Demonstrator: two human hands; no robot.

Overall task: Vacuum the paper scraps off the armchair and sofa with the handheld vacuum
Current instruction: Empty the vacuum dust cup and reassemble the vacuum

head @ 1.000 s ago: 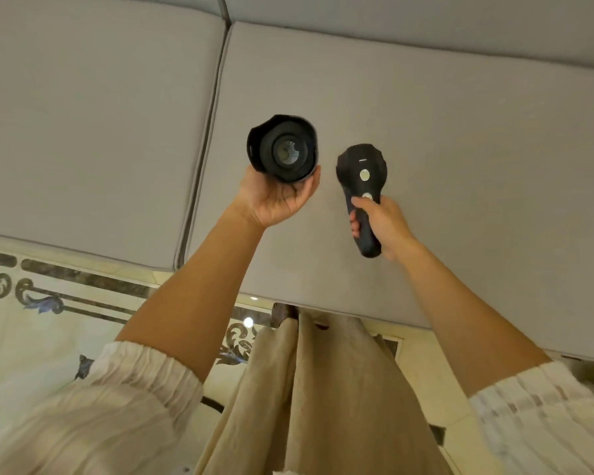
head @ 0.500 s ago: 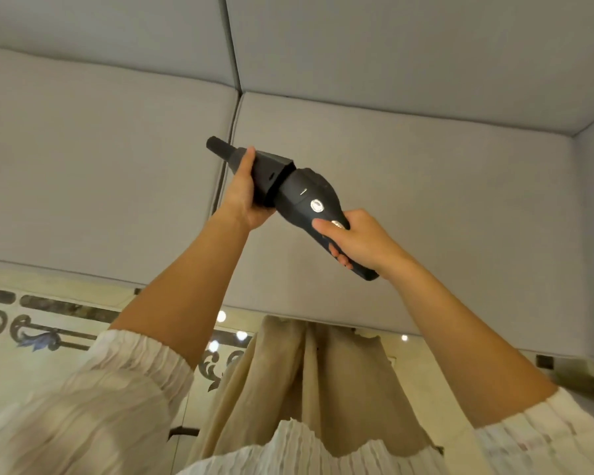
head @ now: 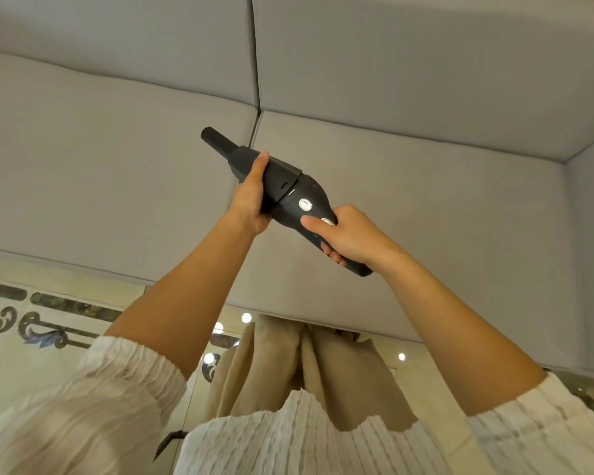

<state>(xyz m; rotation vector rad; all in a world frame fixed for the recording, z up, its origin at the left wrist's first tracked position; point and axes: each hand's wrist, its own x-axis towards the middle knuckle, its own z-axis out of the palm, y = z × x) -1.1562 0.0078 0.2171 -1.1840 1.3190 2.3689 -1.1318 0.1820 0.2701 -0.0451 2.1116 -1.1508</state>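
The vacuum (head: 290, 197), apart a second ago, is now joined: nozzle half gripped by the left hand (head: 251, 200), handle by the right hand (head: 348, 236). Vacuuming can be started.

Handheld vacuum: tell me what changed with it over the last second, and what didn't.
A second ago the handheld vacuum was in two pieces: the left hand held the nozzle cup apart, its open end facing the camera. That piece has since been swung round and joined onto the motor body, nozzle pointing up-left over the sofa. Unchanged: the right hand grips the handle, the left grips the front section, and no paper scraps are visible.
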